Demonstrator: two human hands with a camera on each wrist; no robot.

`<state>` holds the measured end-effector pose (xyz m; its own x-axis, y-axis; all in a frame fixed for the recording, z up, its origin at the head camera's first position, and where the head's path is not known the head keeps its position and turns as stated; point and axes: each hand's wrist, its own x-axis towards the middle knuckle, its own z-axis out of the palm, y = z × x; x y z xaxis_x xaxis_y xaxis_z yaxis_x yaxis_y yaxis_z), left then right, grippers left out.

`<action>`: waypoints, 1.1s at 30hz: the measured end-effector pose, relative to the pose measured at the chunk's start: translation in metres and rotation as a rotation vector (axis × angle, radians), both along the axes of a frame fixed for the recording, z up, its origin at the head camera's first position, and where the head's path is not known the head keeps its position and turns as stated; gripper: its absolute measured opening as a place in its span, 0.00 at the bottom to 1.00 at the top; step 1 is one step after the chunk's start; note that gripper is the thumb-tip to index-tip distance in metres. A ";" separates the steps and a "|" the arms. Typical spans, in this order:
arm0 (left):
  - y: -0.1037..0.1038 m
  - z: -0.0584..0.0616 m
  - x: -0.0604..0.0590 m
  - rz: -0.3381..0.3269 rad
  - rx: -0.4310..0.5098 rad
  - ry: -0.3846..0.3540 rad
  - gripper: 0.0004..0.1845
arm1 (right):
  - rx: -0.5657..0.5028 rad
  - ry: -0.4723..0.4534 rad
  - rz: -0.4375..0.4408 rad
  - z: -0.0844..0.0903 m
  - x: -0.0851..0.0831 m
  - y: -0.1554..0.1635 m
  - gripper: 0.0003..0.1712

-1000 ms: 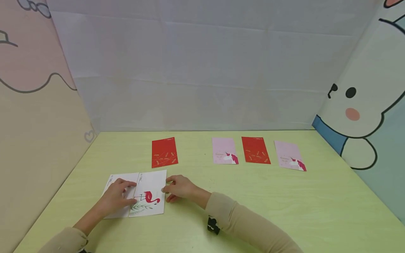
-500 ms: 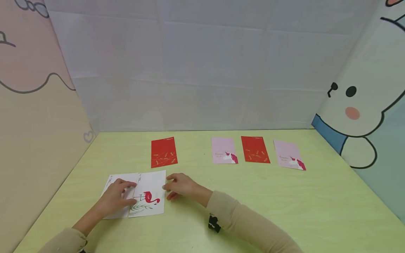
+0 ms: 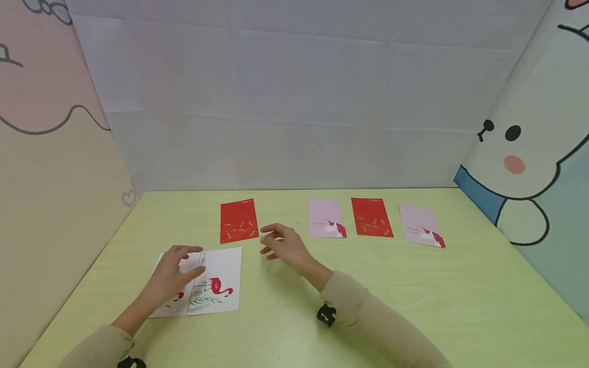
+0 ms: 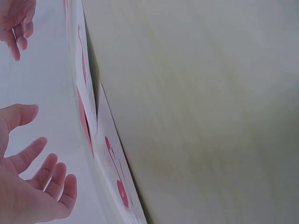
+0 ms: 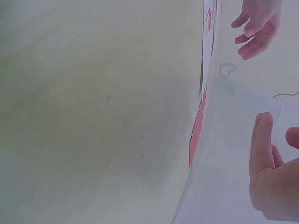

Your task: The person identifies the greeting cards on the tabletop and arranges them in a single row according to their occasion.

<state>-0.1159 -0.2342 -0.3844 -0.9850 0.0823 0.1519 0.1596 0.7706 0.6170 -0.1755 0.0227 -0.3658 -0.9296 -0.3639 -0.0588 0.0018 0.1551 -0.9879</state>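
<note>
A white flamingo card (image 3: 217, 273) lies at left on the pale green surface (image 3: 368, 276), long axis running near to far, the bird's head toward the right, just beside a matching card (image 3: 178, 305). The left hand (image 3: 167, 278) hovers over both, fingers spread; the right hand (image 3: 291, 248), loosely open, hangs near a red card (image 3: 239, 221). White cloth (image 3: 299, 102) stands behind.

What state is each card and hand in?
Left hand: relaxed, holding nothing, raised
Right hand: relaxed, holding nothing, raised
Left flamingo card: lying, partly hidden by left hand
Right flamingo card: lying, mostly visible
Left red card: lying, uncovered
Right red card: lying, uncovered
Left unicorn card: lying, uncovered
Right unicorn card: lying, uncovered
</note>
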 end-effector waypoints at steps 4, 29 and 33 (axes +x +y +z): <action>-0.004 -0.016 -0.017 0.013 0.073 0.070 0.22 | -0.052 0.062 -0.042 0.005 -0.006 0.015 0.14; 0.101 0.016 -0.052 -0.030 0.690 -0.364 0.26 | -0.088 0.038 -0.262 -0.006 -0.032 0.103 0.17; 0.120 0.015 -0.061 -0.022 0.722 -0.381 0.27 | -0.068 0.005 -0.289 -0.019 -0.042 0.117 0.22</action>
